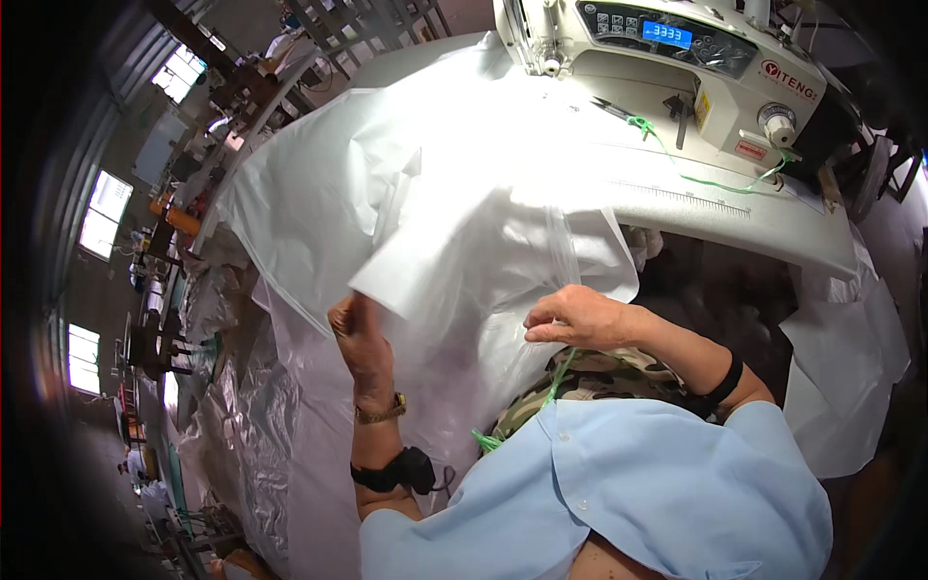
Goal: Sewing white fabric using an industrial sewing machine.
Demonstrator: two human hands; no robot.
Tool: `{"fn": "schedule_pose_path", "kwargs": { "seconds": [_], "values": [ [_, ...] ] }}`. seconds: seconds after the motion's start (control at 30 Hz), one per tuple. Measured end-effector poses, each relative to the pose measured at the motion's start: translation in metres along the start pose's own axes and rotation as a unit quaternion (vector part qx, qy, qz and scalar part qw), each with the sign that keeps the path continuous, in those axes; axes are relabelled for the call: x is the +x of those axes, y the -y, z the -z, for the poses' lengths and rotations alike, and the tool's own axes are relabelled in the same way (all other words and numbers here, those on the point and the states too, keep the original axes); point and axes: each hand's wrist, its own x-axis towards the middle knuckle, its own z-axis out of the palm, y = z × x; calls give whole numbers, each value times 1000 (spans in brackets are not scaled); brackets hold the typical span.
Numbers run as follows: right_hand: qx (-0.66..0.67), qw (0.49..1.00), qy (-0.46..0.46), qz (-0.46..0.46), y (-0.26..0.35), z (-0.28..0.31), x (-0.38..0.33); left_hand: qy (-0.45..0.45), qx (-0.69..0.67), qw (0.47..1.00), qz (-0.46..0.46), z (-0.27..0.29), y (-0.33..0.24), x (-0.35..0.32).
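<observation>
A large white plastic sheet (319,193) drapes over the sewing machine's bed and hangs down in front of me. My left hand (363,343) is closed, thumb up, at the corner of a folded flap (406,266) of this sheet. To the right, my right hand (588,317) has its fingers pressed together in a pinch at creased, see-through film of the sheet, just above my lap; the exact grip is hard to see. The white sewing machine (677,58) stands beyond both hands, its needle area (551,66) over the sheet's brightly lit far part.
A green thread (710,182) runs loosely across the machine bed (677,198), near dark scissors-like tools (677,116). More white sheeting (841,377) hangs at the right. Crumpled clear plastic (261,425) lies at the left. Green string (486,441) rests by my lap.
</observation>
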Motion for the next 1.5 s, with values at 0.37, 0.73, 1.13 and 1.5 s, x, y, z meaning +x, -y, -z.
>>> {"fn": "schedule_pose_path", "kwargs": {
  "seconds": [0.37, 0.73, 1.13, 1.5],
  "values": [
    [-61, 996, 23, 57, 29, -7, -22, 127, 310, 942, -1, -32, -12, -31],
    [-101, 975, -149, 128, 31, -1, -49, 116, 257, 957, -76, -75, -26, -47],
    [-191, 978, 66, 50, 47, 21, -33, 230, 243, 942, 8, -67, -41, -37],
    [-218, 939, -21, 266, 99, -15, -60, 314, 55, 931, 178, -83, -4, -67]
  ]
}}
